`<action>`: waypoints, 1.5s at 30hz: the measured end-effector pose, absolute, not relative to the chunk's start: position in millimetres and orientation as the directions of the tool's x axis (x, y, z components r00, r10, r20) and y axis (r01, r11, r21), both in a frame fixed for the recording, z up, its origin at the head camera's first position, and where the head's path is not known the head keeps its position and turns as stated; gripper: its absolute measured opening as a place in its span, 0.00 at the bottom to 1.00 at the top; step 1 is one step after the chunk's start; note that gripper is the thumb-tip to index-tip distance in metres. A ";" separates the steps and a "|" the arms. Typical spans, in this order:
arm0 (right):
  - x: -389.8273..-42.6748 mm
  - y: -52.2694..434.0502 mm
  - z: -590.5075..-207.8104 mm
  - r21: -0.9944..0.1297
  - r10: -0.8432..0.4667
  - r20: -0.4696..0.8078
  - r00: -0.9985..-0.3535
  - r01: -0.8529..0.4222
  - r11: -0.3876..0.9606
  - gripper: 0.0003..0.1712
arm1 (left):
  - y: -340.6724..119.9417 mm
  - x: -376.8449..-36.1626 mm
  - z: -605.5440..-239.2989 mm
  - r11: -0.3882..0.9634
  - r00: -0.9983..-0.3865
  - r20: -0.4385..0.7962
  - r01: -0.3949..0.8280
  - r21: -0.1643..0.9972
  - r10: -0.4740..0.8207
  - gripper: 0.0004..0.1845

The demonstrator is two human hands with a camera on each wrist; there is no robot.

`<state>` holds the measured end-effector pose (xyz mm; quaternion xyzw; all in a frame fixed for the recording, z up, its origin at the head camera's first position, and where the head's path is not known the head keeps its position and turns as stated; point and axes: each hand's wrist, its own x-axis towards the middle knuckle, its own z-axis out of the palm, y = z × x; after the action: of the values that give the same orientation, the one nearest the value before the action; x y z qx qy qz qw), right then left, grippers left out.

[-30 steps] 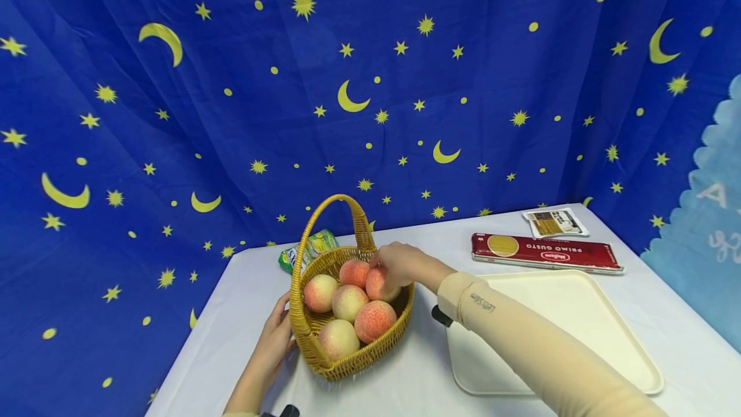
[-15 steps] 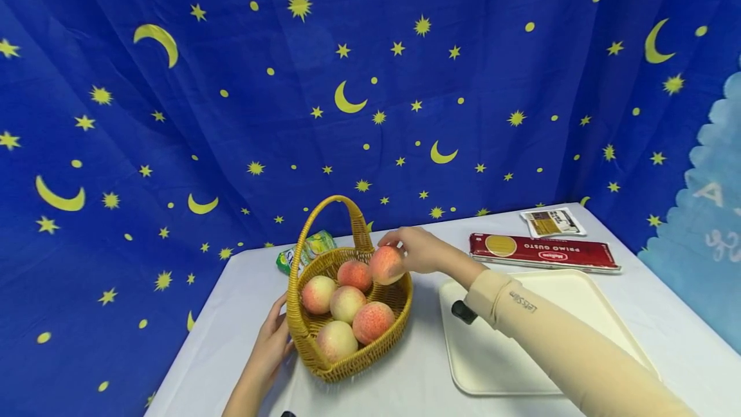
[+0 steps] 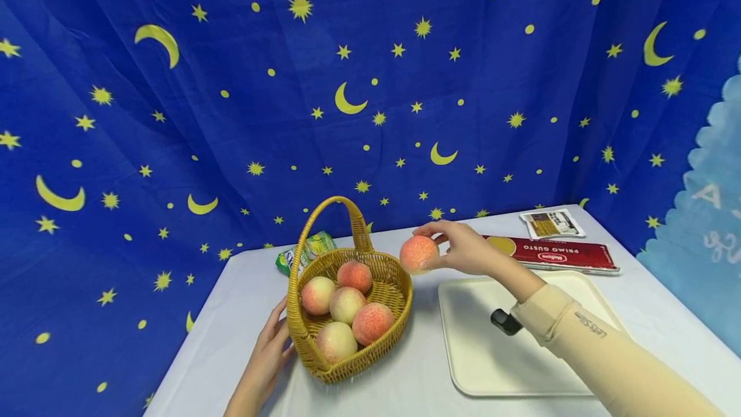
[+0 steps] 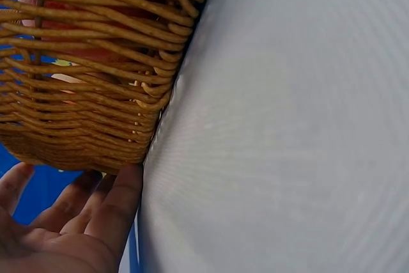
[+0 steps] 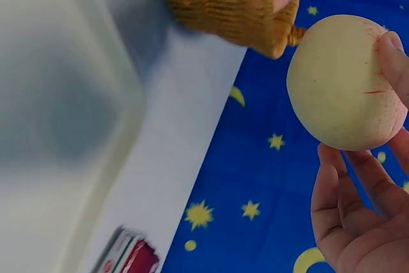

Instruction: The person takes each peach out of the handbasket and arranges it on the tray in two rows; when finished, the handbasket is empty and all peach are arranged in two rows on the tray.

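Note:
In the head view my right hand point(image 3: 463, 248) holds a peach point(image 3: 419, 254) between thumb and fingers, just right of the basket and above the table. The right wrist view shows the pale side of this peach point(image 5: 345, 84) between the thumb and fingertips. A heart-shaped wicker basket point(image 3: 402, 333) with a tall handle holds several more peaches point(image 3: 347, 304). At its left side is my left hand point(image 3: 267, 352), its fingers against the wall. Up close in the left wrist view, straight fingertips of the left hand point(image 4: 83, 222) touch the wicker point(image 4: 83, 119) low down.
A cream tray point(image 3: 463, 365) lies to the right, partly under my right forearm. Behind it are a red pasta pack point(image 3: 567, 255) and a small white-and-brown packet point(image 3: 552, 223). A green snack bag point(image 3: 318, 244) lies behind the basket. A blue star-patterned curtain point(image 3: 231, 127) hangs behind the table.
My right hand has lifted a peach from the right side of the basket and carried it right, past the rim. The left hand stays beside the basket.

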<state>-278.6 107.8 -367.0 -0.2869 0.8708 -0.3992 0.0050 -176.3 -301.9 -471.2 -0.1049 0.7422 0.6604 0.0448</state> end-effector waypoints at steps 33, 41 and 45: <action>-249.0 192.4 -453.4 -0.761 -0.394 0.263 -0.881 -0.440 0.476 0.37 | -305.3 -173.9 -476.7 0.080 -0.980 -0.182 -0.188 0.979 -0.073 0.37; -250.5 191.6 -458.7 -0.791 -0.433 0.246 -0.867 -0.438 0.427 0.32 | -305.1 -174.6 -477.6 0.091 -0.980 -0.185 -0.192 0.977 -0.078 0.39; -249.6 189.5 -456.0 -0.794 -0.463 0.230 -0.856 -0.440 0.420 0.27 | -305.1 -175.4 -477.9 0.095 -0.979 -0.189 -0.197 0.976 -0.081 0.39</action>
<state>-249.6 189.5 -456.0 -0.2680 0.8425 -0.4672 0.0121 -175.4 -305.1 -477.9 -0.0941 0.7388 0.6660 0.0432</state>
